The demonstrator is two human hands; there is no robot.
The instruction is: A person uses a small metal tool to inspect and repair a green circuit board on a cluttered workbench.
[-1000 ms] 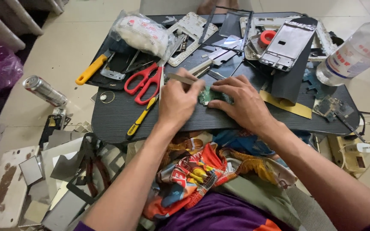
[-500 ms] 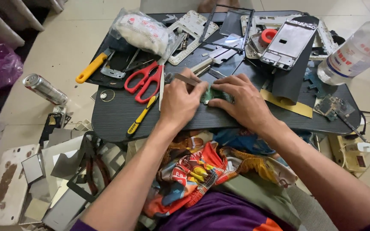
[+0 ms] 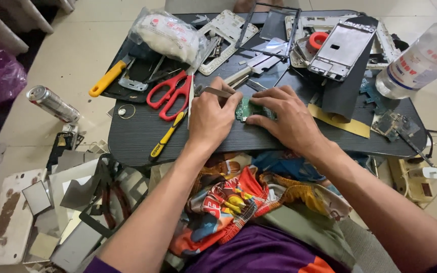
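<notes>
A small green circuit board (image 3: 249, 108) lies on the dark low table (image 3: 142, 139), between my two hands. My left hand (image 3: 213, 119) grips metal tweezers (image 3: 217, 92) whose tips point toward the board. My right hand (image 3: 284, 119) presses down on the board, fingers spread over its right side and hiding most of it. Both forearms reach in from the bottom of the view.
Red scissors (image 3: 170, 93), two yellow-handled tools (image 3: 108, 78) (image 3: 167, 136), a plastic bag of white wadding (image 3: 167, 34), phone frames (image 3: 341, 48), a red tape roll (image 3: 318, 40) and a plastic bottle (image 3: 421, 60) crowd the table. A can (image 3: 52, 103) and glass panels (image 3: 51, 212) lie on the floor at left.
Both hands have stayed on the circuit board with only slight shifts; the view has moved a little.
</notes>
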